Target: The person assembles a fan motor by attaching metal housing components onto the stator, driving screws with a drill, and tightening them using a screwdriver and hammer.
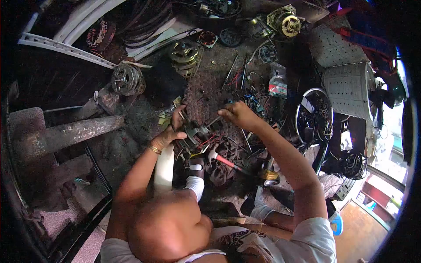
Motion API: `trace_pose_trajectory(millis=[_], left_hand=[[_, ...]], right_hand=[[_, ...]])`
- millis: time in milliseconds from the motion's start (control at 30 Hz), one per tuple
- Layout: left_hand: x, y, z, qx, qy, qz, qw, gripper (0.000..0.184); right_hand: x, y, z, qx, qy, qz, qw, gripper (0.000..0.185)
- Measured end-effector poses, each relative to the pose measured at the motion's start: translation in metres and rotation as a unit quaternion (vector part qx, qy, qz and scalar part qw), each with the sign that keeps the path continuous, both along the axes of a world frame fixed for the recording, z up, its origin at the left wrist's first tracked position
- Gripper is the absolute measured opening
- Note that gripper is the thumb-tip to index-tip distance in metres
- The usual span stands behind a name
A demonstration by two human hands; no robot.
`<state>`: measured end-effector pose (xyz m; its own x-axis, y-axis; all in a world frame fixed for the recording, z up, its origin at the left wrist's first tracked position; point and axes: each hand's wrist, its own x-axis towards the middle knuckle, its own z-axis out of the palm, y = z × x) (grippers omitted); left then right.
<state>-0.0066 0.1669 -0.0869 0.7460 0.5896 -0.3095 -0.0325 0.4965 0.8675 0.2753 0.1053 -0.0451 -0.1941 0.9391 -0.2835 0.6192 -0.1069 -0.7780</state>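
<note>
My left hand (pixel 170 132), with a gold-coloured watch band at the wrist, is closed around a dark metal motor part (pixel 191 133). A thin metal rod (pixel 213 122) sticks out from that part toward the upper right. Its far end is pinched in the closed fingers of my right hand (pixel 239 115). Whether the rod is the motor's own shaft or a separate tool, I cannot tell. Red and dark wires (pixel 215 138) trail just below the motor part. A hammer (pixel 226 160) with a red handle lies below them, on dark cloth (pixel 222 175).
Motors stand at the left (pixel 127 79), top middle (pixel 184 56) and top right (pixel 287 25). Screwdriver-like rods (pixel 230 72) and small parts litter the dirty floor. A plastic bag (pixel 277 84) and a wire-filled round basin (pixel 330 115) are right. A rusty pipe (pixel 79 135) lies left.
</note>
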Motion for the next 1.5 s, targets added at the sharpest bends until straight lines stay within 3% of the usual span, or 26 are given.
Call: trace_pose_trajectory(millis=[67, 200, 267, 333, 400, 467, 533, 567, 600, 667, 700, 800, 867, 967, 1033, 1100, 1200, 1233, 1267, 1300, 1333, 1367, 1400, 1433, 1467, 1500], left_hand=[[0.003, -0.001, 0.000, 0.001, -0.007, 0.011, 1.000, 0.082], [0.005, 0.005, 0.012, -0.114, 0.006, 0.043, 0.993, 0.082], [0.001, 0.015, 0.024, -0.083, 0.065, -0.065, 0.992, 0.079], [-0.004, 0.016, 0.018, -0.185, 0.085, -0.097, 0.974, 0.075], [-0.004, 0.016, 0.006, -0.245, 0.054, -0.130, 0.959, 0.077], [-0.006, 0.010, -0.009, -0.168, 0.069, -0.139, 0.973, 0.080], [-0.011, 0.004, -0.033, 0.048, 0.227, -0.111, 0.966, 0.079], [0.004, 0.004, -0.018, 0.045, 0.139, -0.115, 0.982, 0.069], [0.006, 0.003, -0.014, 0.050, 0.135, -0.111, 0.983, 0.069], [0.004, 0.000, -0.010, -0.233, 0.093, -0.035, 0.967, 0.052], [0.001, 0.003, -0.014, -0.322, 0.092, -0.031, 0.942, 0.039], [0.023, 0.003, 0.012, -0.280, 0.088, 0.019, 0.956, 0.036], [0.031, 0.005, 0.022, -0.223, 0.154, 0.029, 0.962, 0.037], [0.036, 0.009, -0.003, -0.002, 0.172, 0.056, 0.984, 0.043], [0.037, 0.011, 0.000, -0.018, 0.179, 0.048, 0.983, 0.041], [0.041, 0.013, 0.001, -0.030, 0.188, 0.028, 0.981, 0.040], [0.042, 0.010, -0.001, 0.029, 0.186, 0.014, 0.982, 0.047], [0.032, 0.015, -0.068, 0.073, 0.145, -0.008, 0.987, 0.054], [0.032, 0.010, -0.035, 0.075, 0.186, -0.009, 0.980, 0.056], [0.030, 0.004, -0.007, 0.075, 0.227, -0.011, 0.971, 0.057], [0.024, 0.010, -0.036, -0.091, 0.237, -0.018, 0.967, 0.061], [0.030, 0.014, 0.016, -0.177, 0.266, -0.069, 0.945, 0.067], [0.028, 0.009, 0.026, -0.171, 0.265, -0.067, 0.947, 0.067], [0.025, 0.003, 0.030, -0.062, 0.249, -0.045, 0.965, 0.066], [0.024, -0.002, 0.028, 0.040, 0.235, -0.024, 0.971, 0.066], [0.016, 0.000, 0.016, -0.040, 0.245, -0.072, 0.966, 0.061]], right_hand=[[0.000, 0.001, 0.004, 0.007, 0.005, 0.000, 1.000, 0.032], [0.004, 0.006, 0.015, 0.060, 0.100, 0.005, 0.993, 0.031], [0.007, 0.009, 0.015, 0.056, 0.116, 0.018, 0.992, 0.031], [0.010, 0.012, 0.014, 0.074, 0.063, 0.056, 0.994, 0.030], [0.007, 0.012, 0.014, 0.037, 0.057, 0.014, 0.998, 0.031], [0.006, 0.005, 0.005, 0.001, 0.052, -0.028, 0.998, 0.031], [0.010, -0.018, -0.033, -0.053, 0.124, -0.252, 0.958, 0.045], [0.009, -0.032, -0.045, -0.046, -0.031, -0.254, 0.966, 0.039], [0.005, -0.055, -0.060, -0.039, -0.184, -0.250, 0.950, 0.034], [-0.005, -0.105, -0.114, 0.034, -0.273, -0.252, 0.928, 0.028], [-0.008, -0.111, -0.119, 0.036, -0.272, -0.251, 0.928, 0.028], [-0.010, -0.115, -0.125, -0.019, -0.269, -0.305, 0.913, 0.027], [-0.005, -0.115, -0.124, -0.134, -0.192, -0.367, 0.900, 0.033], [0.001, -0.115, -0.085, -0.010, -0.159, -0.400, 0.902, 0.031], [0.014, -0.113, -0.079, 0.092, -0.177, -0.351, 0.915, 0.036], [0.000, -0.065, 0.011, 0.117, -0.147, -0.227, 0.955, 0.040], [-0.050, -0.011, 0.134, 0.362, -0.042, -0.130, 0.922, 0.051], [-0.055, -0.008, 0.156, 0.440, -0.054, -0.089, 0.892, 0.051], [-0.055, -0.007, 0.156, 0.501, -0.052, -0.070, 0.861, 0.046], [-0.048, -0.008, 0.118, 0.460, -0.077, -0.082, 0.881, 0.039], [-0.031, -0.012, 0.057, 0.418, -0.102, -0.094, 0.898, 0.032], [-0.006, -0.029, 0.022, 0.187, -0.172, -0.161, 0.954, 0.030], [0.020, -0.047, -0.011, -0.064, -0.285, -0.168, 0.942, 0.028], [0.040, -0.062, -0.030, -0.128, -0.342, -0.193, 0.911, 0.031], [0.055, -0.068, -0.049, -0.092, -0.367, -0.193, 0.905, 0.032], [0.042, -0.089, -0.048, -0.083, -0.381, -0.192, 0.900, 0.034]])
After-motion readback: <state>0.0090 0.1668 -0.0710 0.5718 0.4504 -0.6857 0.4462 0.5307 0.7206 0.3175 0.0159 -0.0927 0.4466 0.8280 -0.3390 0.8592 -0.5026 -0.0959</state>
